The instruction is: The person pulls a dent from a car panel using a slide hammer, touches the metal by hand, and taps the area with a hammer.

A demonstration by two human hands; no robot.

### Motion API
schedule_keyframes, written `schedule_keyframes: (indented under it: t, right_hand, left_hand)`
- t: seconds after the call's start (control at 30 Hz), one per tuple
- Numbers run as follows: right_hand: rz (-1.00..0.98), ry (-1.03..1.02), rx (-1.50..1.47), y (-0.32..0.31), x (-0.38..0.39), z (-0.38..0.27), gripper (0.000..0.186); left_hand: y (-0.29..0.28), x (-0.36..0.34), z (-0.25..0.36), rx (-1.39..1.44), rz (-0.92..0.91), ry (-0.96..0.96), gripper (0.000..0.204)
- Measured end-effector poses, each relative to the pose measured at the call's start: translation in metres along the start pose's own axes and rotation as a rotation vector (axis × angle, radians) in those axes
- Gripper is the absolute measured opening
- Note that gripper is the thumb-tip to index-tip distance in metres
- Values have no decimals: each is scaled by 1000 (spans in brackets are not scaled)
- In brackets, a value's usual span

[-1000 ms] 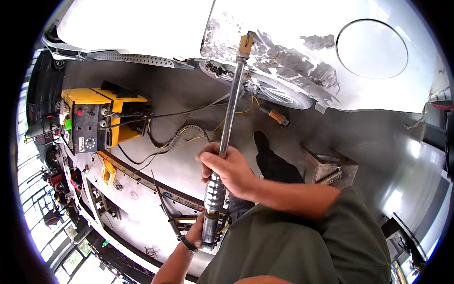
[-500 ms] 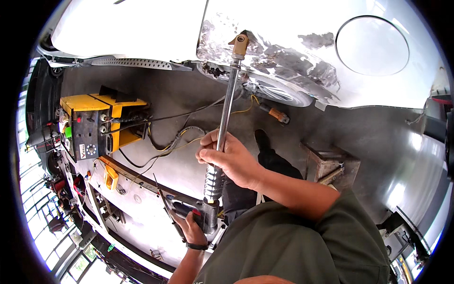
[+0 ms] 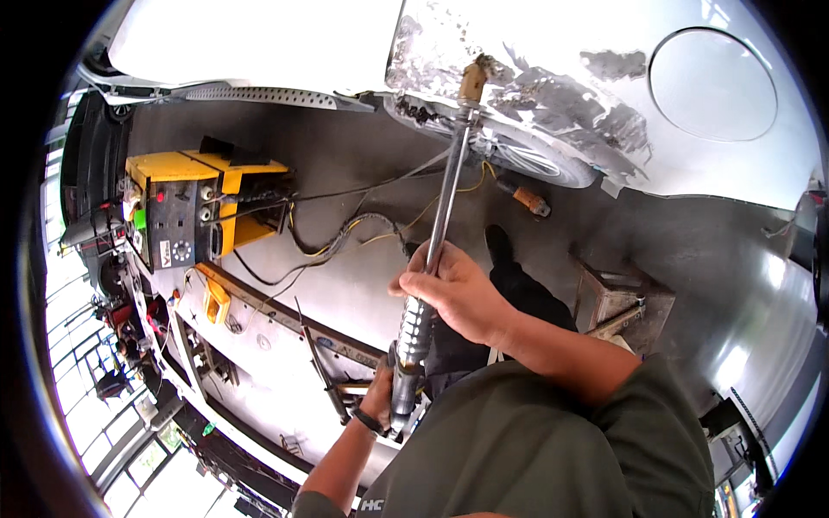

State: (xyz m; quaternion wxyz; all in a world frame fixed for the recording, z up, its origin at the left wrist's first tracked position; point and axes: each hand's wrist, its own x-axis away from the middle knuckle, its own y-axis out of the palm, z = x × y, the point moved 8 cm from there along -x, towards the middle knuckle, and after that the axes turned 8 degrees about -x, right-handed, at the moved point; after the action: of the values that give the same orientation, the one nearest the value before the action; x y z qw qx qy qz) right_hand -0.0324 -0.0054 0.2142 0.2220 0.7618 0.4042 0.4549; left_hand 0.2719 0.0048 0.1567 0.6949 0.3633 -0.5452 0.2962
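Observation:
A long metal dent puller (image 3: pixel 449 186) slants from my waist up to the white car panel (image 3: pixel 553 112), whose paint is ground away in grey and bare-metal patches. Its brass-coloured head (image 3: pixel 472 84) is at the lower part of the worn area; whether it touches the metal I cannot tell. My right hand (image 3: pixel 458 292) is closed around the shaft, just above the ribbed, spring-like sleeve (image 3: pixel 416 328). Farther back, my left hand (image 3: pixel 380 395) is wrapped around the dark handle end (image 3: pixel 403 393), its fingers partly hidden behind it.
A yellow welding machine (image 3: pixel 177 216) stands at left, its dark cables (image 3: pixel 345 246) trailing across the floor. An orange grinder (image 3: pixel 528 203) lies by the car's wheel (image 3: pixel 544 173). A worn stool (image 3: pixel 626 302) is right of my leg. Below the machine sits a yellow case (image 3: pixel 216 302).
The handle has turned about the shaft, and its red button no longer shows. The brass head has rotated too. My left hand has shifted its hold, and the whole view has moved slightly.

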Motion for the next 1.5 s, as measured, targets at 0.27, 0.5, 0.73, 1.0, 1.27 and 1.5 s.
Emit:
schedule_keyframes:
  t: [0.27,0.5,0.73,1.0,1.27,1.5]
  right_hand:
    - [-53,20,71,12,-1,-20,16]
    - [-59,-7,81,15,-1,-30,17]
    - [-65,13,44,17,2,-29,17]
    - [-158,-117,-247,26,-13,-12,18]
    - [-34,-191,-205,12,-44,-60,25]
    - [-77,-239,-261,20,-15,2,12]
  left_hand:
    - [22,12,6,80,-38,-12,32]
    - [27,25,20,59,-38,-2,33]
    - [32,31,24,-38,11,-56,46]
    - [18,33,23,-5,-83,-175,47]
    - [5,17,9,-49,-128,-86,40]
    - [15,7,15,48,-164,-152,35]
